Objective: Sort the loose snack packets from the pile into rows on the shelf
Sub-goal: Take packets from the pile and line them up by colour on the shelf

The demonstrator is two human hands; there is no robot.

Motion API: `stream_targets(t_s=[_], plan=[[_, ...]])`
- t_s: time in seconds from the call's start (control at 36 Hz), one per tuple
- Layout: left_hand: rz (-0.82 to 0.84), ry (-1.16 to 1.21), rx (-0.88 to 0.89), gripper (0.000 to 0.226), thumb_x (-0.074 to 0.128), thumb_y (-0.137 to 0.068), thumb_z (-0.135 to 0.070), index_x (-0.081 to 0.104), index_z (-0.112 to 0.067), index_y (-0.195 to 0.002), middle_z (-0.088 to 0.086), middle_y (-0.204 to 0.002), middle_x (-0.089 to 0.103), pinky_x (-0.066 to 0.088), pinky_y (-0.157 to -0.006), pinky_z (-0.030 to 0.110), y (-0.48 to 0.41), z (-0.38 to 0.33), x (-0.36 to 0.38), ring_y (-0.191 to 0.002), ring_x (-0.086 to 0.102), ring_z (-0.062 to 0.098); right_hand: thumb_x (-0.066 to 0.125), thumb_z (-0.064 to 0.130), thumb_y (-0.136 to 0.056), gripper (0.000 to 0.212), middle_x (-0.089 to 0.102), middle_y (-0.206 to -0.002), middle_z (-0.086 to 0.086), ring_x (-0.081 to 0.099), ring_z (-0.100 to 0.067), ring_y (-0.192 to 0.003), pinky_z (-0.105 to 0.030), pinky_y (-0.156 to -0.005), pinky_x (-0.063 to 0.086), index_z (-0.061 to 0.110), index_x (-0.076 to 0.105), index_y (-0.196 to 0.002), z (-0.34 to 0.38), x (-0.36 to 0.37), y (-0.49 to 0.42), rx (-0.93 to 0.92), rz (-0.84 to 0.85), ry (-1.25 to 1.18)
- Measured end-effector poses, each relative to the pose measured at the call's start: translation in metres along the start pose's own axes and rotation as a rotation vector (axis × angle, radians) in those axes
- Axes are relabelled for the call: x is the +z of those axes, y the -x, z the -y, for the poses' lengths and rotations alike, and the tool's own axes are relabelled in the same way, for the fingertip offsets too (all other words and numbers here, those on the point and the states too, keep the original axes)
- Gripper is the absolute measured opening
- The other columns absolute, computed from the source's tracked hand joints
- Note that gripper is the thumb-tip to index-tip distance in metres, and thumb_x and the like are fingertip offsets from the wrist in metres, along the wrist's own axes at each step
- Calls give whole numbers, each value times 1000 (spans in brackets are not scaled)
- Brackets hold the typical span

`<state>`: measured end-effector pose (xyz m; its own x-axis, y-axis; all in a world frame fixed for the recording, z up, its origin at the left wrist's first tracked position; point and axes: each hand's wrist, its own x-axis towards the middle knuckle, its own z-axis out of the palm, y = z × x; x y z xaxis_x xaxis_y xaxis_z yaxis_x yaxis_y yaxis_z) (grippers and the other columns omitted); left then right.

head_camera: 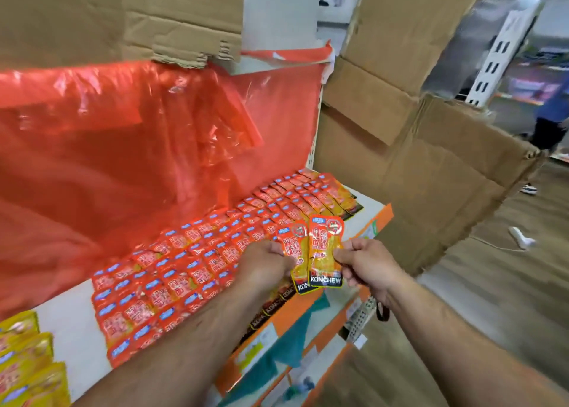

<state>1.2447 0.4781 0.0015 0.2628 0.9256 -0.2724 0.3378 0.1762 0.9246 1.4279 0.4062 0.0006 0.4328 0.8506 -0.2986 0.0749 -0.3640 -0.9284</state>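
Observation:
Rows of orange-red snack packets (197,268) lie overlapped on the white shelf (70,339), running from front left to back right. My left hand (264,262) pinches one orange packet (292,252) by its left edge above the rows. My right hand (366,262) pinches a second packet (324,252), marked KONCHEW at the bottom, by its right edge. The two packets stand upright side by side, slightly overlapping, over the shelf's front edge.
A large red plastic bag (123,148) fills the back left of the shelf. Yellow packets (27,366) sit at the far left. Cardboard boxes (400,123) stack on the right. Below are an orange shelf edge (308,311) and lower shelves. A person (551,114) stands far right.

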Motion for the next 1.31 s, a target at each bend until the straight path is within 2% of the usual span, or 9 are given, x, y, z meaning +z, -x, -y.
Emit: stream_targets(t_s=[0.11,0.33,0.53,0.58,0.72,0.94,1.03,1.14,1.31], plan=[[-165,-27,-38,30,76,-74,-3,52,-17,-62,5,-56,56,38,-48,21,-20,-7,23,-45,48,15,67,9,-92,13,50,-49,-8,41,-18,-41,-24,-39,40,10,58,-83,7,-16,-45,-20,97,37],[-473,-266,-69,17,79,-75,-15,61,-14,-76,3,-76,69,50,-66,31,-39,-19,63,-74,66,24,66,12,-92,16,50,-48,-6,42,-16,-35,-21,-36,37,13,55,-80,23,-48,-108,-70,290,144],[-527,-428,-85,15,77,-80,-19,62,-19,-80,-2,-77,66,44,-65,23,-39,-22,86,-74,62,18,67,12,-92,7,53,-52,-6,45,-16,-39,-23,-40,41,10,61,-94,23,-57,-135,-84,411,170],[-547,-488,-88,4,71,-80,-16,68,-15,-84,0,-77,68,45,-63,24,-39,-22,90,-72,63,19,66,13,-93,6,54,-52,-5,46,-17,-42,-26,-44,42,13,61,-93,23,-59,-140,-87,447,179],[-564,-614,-72,19,69,-85,-23,70,-14,-101,6,-93,72,47,-68,26,-41,-22,95,-81,66,24,66,12,-94,13,54,-55,-6,47,-17,-47,-28,-47,45,16,57,-85,23,-62,-149,-94,509,183],[-570,-699,-114,9,69,-84,-18,66,-13,-91,5,-84,70,56,-68,32,-45,-16,98,-73,64,21,66,13,-93,8,55,-60,-9,47,-16,-47,-25,-44,43,16,59,-92,23,-64,-163,-96,549,202],[-576,-700,-105,19,67,-82,-18,62,-12,-100,5,-86,70,58,-66,34,-44,-14,99,-72,65,21,66,13,-94,8,55,-63,-11,47,-16,-48,-26,-44,42,16,59,-91,24,-62,-165,-115,545,226],[-622,-782,-48,48,65,-86,-34,50,-16,-128,6,-111,64,54,-76,35,-36,-19,99,-92,64,27,64,12,-95,16,58,-70,-13,49,-16,-51,-28,-45,43,10,56,-109,26,-56,-165,-133,561,267],[-696,-985,67,42,61,-86,-35,61,-16,-123,6,-109,62,46,-85,39,-32,-18,85,-103,54,28,63,13,-96,22,57,-66,-14,49,-17,-47,-28,-46,43,5,57,-115,24,-43,-162,-116,600,339]])
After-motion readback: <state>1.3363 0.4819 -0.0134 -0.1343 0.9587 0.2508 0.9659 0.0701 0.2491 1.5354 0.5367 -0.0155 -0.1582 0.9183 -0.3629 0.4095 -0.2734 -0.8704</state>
